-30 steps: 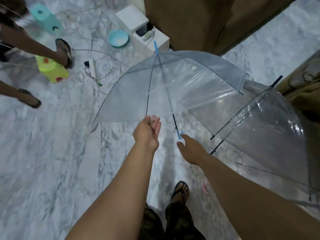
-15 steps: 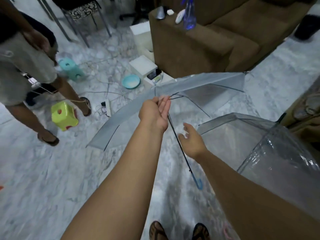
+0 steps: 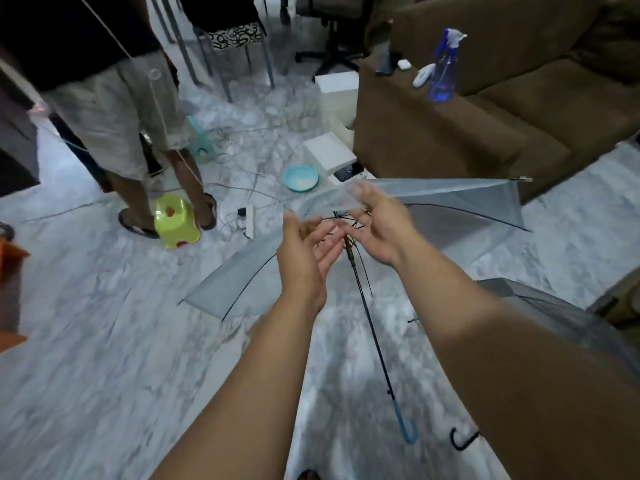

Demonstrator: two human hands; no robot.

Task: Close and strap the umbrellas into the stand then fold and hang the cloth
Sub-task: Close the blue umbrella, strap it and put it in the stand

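A clear umbrella [image 3: 460, 206] is spread open in front of me. Its thin dark shaft [image 3: 372, 327] slants down to a blue hooked handle [image 3: 408, 433]. My left hand [image 3: 304, 251] is under the canopy with straight fingers reaching to the top of the shaft, by the runner. My right hand [image 3: 379, 223] is just right of it, fingers spread among the ribs and touching the canopy's underside. Motion blur hides the exact contact. A second clear umbrella [image 3: 561, 320] lies open at the lower right, with its black hooked handle [image 3: 462, 441] near the blue one.
A person [image 3: 114, 98] stands at the left beside a green stool [image 3: 176, 221]. On the marble floor lie a power strip [image 3: 249, 221] with cables, a blue bowl [image 3: 300, 177] and white boxes [image 3: 329, 155]. A brown sofa [image 3: 485, 140] with a spray bottle [image 3: 443, 69] fills the right.
My view has tilted up. The umbrella has tipped so that I see under its canopy. My right hand rose to the ribs, and my left hand's fingers straightened near the runner.
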